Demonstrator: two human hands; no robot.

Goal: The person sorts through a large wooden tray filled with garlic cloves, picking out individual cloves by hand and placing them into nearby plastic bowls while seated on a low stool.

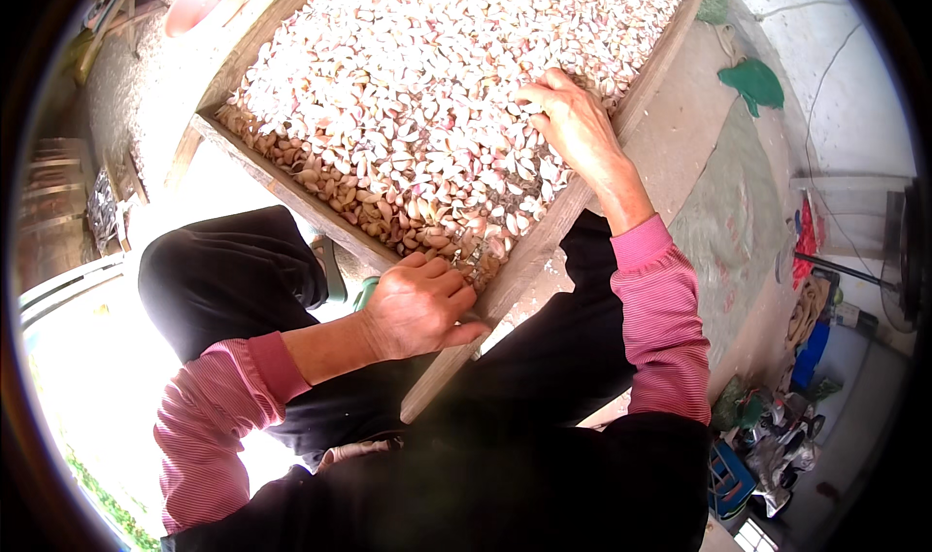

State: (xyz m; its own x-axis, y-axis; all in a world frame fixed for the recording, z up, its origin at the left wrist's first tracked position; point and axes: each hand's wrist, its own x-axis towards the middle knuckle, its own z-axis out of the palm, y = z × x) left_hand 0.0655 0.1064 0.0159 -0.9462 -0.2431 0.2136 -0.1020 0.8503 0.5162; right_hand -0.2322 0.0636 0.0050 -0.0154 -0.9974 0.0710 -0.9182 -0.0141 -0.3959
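A wooden-framed tray (291,195) full of pale, pink-tinged garlic cloves (398,86) slopes away in front of me. My left hand (422,309) is closed over its near corner, fingers curled over the front board and thumb against the right rail. Farther up, close to the right rail, my right hand (581,133) reaches in among the cloves. Its thumb and forefinger come together around what looks like one clove, partly hidden by the fingers. Browner cloves lie along the front board, and bits of the tray's bottom show through near the corner.
My knees in black trousers (233,270) flank the tray's near corner. A pink basin (206,0) stands at the far left. To the right are a greenish sheet (726,227), a green cloth (752,84), a fan (901,259) and piled bags (772,445) by the wall.
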